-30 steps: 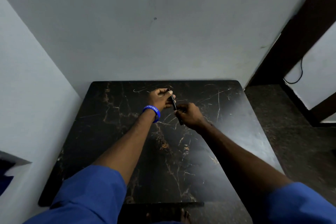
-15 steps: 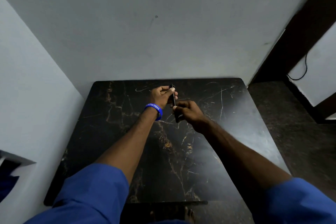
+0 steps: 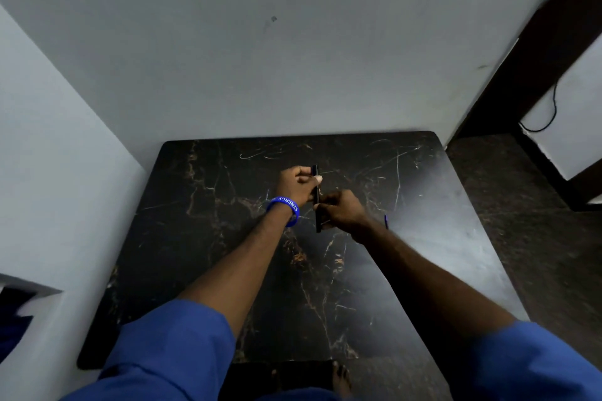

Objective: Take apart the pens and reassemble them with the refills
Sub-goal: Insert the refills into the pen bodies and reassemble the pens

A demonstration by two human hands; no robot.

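I hold a slim black pen (image 3: 316, 197) nearly upright above the far middle of the black marble table (image 3: 208, 238). My left hand (image 3: 298, 187), with a blue wristband, grips the pen's upper part. My right hand (image 3: 340, 210) grips its lower part, and the pen's bottom end pokes out below my fingers. A small blue piece (image 3: 386, 221), perhaps a pen or a refill, lies on the table just behind my right wrist, mostly hidden.
The table stands in a corner, with grey walls behind it and on its left. A dark doorframe (image 3: 537, 52) and dark floor lie to the right. A bare foot (image 3: 340, 376) shows under the table's near edge.
Both hands have lifted slightly and the pen has turned from slanted to nearly upright. The camera has tilted a little, and the blue piece by my right wrist has come into view.
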